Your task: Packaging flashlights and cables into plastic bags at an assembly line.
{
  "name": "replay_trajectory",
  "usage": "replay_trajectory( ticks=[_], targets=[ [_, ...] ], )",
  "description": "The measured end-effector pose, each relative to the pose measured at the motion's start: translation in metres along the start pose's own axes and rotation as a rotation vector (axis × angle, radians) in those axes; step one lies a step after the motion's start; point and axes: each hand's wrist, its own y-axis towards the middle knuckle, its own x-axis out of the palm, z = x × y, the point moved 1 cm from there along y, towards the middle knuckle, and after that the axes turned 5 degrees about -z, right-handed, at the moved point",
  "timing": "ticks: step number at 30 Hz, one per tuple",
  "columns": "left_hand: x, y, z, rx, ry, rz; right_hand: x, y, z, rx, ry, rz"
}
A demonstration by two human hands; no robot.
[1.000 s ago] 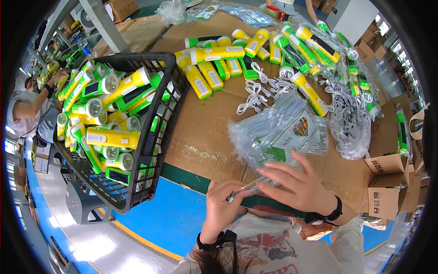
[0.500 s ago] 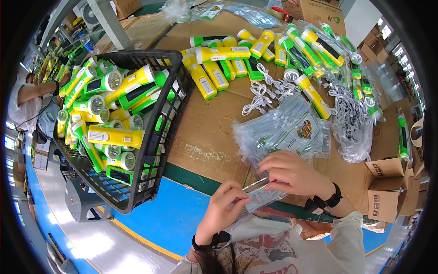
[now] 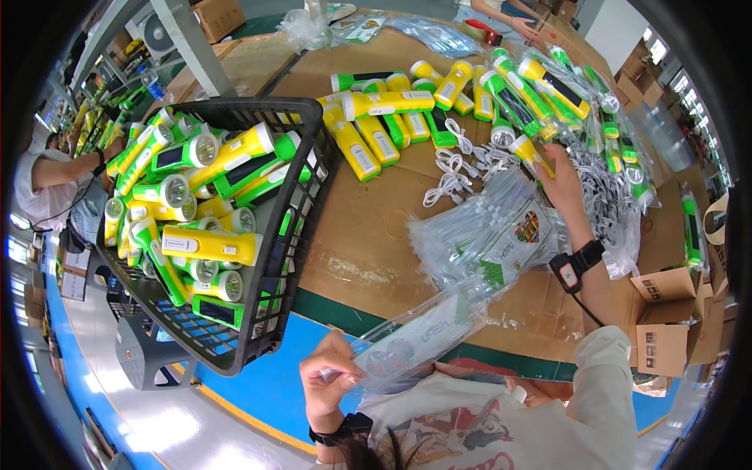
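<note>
Near the table's front edge, my left hand pinches one end of a clear printed plastic bag, which stretches up to the right. My right hand reaches across the table, its fingers closed round a yellow flashlight. Just left of that forearm lies a fanned pile of clear plastic bags. White charging cables are coiled by the pile, and a larger bundle of cables lies to the right of my wrist. Yellow and green flashlights cluster beyond the cables.
A black plastic basket heaped with flashlights stands at the left, above a grey stool. Bagged flashlights lie at the far right. An open carton sits at the right edge. Other people's hands show at the back and left.
My right hand has left the bag and moved up and away to the yellow flashlight. My left hand has shifted left and down with the bag, which is now drawn out lengthwise.
</note>
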Motion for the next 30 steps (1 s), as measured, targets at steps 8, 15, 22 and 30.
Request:
replay_trajectory(
  ticks=[8,15,22,30],
  targets=[
    [0.029,0.009,0.011,-0.061,0.257,-0.321,-0.006,-0.007,0.002,0.22,0.363,0.07],
    [0.049,0.019,0.008,-0.001,0.414,-0.467,-0.08,-0.046,-0.141,0.51,1.909,-0.416],
    [0.07,0.022,0.009,0.031,0.581,-0.533,-0.096,-0.084,-0.213,-0.315,1.401,-1.248],
    [0.077,0.02,0.018,0.123,0.697,-0.537,-0.09,-0.124,-0.223,-0.683,0.04,-0.967]
  ],
)
